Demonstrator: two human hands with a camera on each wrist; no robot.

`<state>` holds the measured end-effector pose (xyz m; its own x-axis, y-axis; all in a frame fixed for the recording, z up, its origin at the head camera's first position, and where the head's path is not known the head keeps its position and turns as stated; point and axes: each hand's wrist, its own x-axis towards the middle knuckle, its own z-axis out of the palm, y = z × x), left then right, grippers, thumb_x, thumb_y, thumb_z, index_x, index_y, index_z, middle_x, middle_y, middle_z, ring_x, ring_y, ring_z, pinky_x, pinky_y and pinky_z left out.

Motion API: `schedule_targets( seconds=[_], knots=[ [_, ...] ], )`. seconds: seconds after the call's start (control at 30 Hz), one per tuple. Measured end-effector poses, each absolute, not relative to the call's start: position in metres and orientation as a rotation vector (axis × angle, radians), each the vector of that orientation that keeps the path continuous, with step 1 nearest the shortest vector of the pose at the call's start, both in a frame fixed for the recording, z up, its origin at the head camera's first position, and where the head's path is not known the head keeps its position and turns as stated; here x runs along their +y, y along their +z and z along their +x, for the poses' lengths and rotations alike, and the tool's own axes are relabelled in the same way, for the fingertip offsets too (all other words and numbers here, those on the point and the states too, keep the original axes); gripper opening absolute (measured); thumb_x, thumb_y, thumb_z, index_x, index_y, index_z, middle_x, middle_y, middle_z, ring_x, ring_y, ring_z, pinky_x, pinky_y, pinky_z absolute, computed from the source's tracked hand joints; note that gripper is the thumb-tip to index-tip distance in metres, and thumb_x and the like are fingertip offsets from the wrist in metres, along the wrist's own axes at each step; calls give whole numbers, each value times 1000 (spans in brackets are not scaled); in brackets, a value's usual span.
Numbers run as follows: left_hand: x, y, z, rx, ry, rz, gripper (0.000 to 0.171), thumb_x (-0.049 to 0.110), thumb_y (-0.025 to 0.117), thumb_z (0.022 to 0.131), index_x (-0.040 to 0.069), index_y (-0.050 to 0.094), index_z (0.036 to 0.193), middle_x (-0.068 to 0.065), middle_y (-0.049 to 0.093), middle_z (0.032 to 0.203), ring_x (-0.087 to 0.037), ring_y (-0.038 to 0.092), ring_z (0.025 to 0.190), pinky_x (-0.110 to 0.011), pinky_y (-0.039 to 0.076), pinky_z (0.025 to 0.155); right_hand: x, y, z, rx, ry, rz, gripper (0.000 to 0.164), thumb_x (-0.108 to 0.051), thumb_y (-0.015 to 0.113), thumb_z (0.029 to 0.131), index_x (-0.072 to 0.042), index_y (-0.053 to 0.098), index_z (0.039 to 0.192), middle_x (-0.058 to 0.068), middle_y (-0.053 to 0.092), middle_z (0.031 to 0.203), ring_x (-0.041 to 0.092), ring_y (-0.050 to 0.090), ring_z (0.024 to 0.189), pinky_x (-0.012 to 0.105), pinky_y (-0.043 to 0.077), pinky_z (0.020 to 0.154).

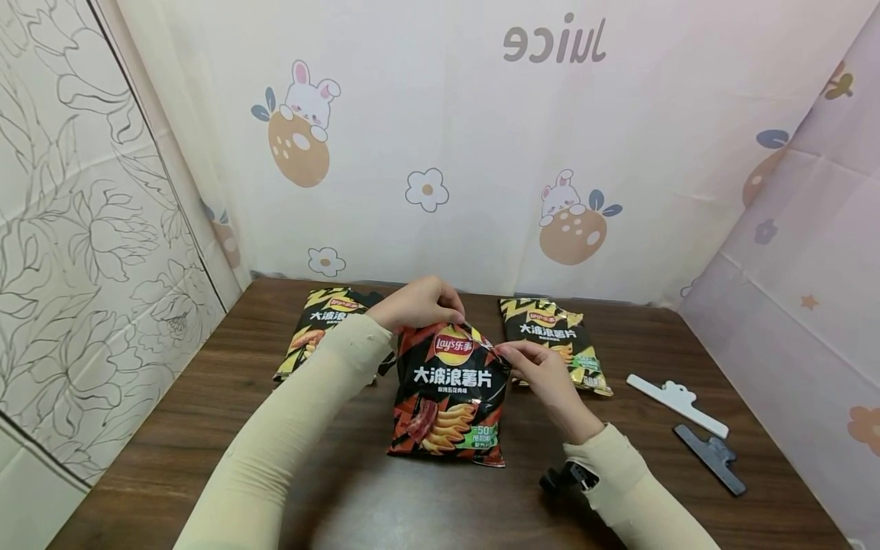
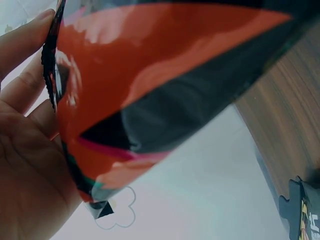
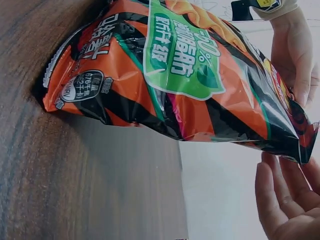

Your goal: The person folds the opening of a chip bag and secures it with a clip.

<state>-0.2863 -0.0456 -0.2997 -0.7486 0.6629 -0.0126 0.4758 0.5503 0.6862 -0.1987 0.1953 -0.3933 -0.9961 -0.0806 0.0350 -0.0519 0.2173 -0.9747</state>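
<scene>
Head view: held chip bag (image 1: 450, 393) hides its contents.

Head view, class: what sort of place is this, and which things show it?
Probably a makeshift indoor practice corner: a printed hanging backs a dark wood-grain table, and a red-and-black chip bag is being handled there.

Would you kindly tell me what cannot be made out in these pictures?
- Head view: much of the back-left bag, hidden by the left sleeve.
- Head view: the lower left of the back-right bag, covered by the right hand.
- Head view: the line beneath the large characters on the red-and-black bag, too small to read surely.
- Right wrist view: part of the right hand, cut off by the right edge.
</scene>
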Motion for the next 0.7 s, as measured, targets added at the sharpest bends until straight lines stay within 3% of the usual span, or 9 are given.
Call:
schedule_targets(
  seconds=[0.27,0.7],
  knots=[
    [-46,-301,-287,2511,1011,947,14,21,65,95,13,76,95,0,73,90,-14,64,78,-26,51,71,193,-394,-201,2534,-1845,-134,39,-39,68,92,-6,72,111,-3,69,105,11,65,90,37,54,82],
    [-46,-302,-285,2527,1012,957,14,20,64,96,12,76,97,-1,73,93,-14,64,80,-26,51,71,188,-395,-200,2521,-1870,-123,36,-30,70,92,2,71,108,4,66,101,8,65,74,38,57,69]
  ],
)
